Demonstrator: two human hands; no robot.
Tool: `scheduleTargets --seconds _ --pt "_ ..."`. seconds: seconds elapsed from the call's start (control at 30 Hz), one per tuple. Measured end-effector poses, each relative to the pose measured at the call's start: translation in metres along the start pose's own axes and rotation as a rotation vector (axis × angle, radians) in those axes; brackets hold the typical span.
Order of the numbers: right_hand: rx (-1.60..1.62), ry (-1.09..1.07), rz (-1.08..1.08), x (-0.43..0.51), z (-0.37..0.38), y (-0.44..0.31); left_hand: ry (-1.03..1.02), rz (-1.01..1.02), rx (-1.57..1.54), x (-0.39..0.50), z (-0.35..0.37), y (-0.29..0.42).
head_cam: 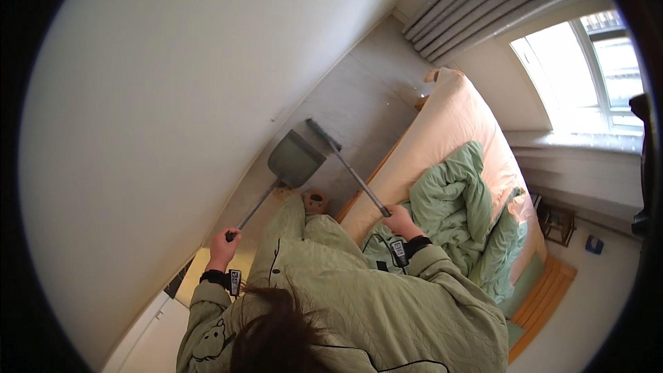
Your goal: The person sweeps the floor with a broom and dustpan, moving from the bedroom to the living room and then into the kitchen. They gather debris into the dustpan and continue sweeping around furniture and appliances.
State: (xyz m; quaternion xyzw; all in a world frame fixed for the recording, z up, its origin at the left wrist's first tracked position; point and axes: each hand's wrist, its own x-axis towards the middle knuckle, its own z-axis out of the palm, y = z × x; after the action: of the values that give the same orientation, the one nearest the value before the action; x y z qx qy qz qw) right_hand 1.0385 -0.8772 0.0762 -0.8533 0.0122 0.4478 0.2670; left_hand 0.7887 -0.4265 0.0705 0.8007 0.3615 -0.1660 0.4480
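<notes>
My left hand (pixel 225 246) grips the top end of a long-handled dustpan's handle. The grey-green dustpan (pixel 296 158) is held out ahead of my feet, close to the wall; whether it touches the floor I cannot tell. In my right hand (pixel 401 221) is the handle of a broom (pixel 361 181), which slants away to the upper left. Its dark bristle head (pixel 323 134) is at the grey floor (pixel 370 109), just beyond the dustpan's front lip and apart from it. Each wrist wears a black strap with a small device.
A white wall (pixel 171 98) runs along the left. On the right stands a bed with a peach sheet (pixel 456 114) and a rumpled green quilt (pixel 461 202). Small bright specks dot the floor ahead. Grey curtains (pixel 497 0) hang near a window (pixel 564 72). My slippers (pixel 315 201) show below.
</notes>
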Motion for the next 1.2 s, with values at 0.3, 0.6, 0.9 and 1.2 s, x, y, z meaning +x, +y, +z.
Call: scheduleTargets --seconds 0.3,0.6,0.9,1.2 --pt "-0.046 0.135 -0.069 0.154 -0.038 -0.027 0.128 -0.075 -0.089 -0.077 0.006 -0.03" --pt "-0.62 0.149 -0.023 0.228 0.028 -0.097 0.152 -0.23 0.001 -0.142 -0.012 -0.086" --pt "-0.62 0.074 -0.06 0.094 0.18 -0.068 0.079 -0.171 0.038 -0.174 -0.054 -0.197" --pt "-0.734 -0.072 -0.228 -0.072 0.322 -0.063 0.023 0.023 0.053 -0.209 -0.121 -0.299"
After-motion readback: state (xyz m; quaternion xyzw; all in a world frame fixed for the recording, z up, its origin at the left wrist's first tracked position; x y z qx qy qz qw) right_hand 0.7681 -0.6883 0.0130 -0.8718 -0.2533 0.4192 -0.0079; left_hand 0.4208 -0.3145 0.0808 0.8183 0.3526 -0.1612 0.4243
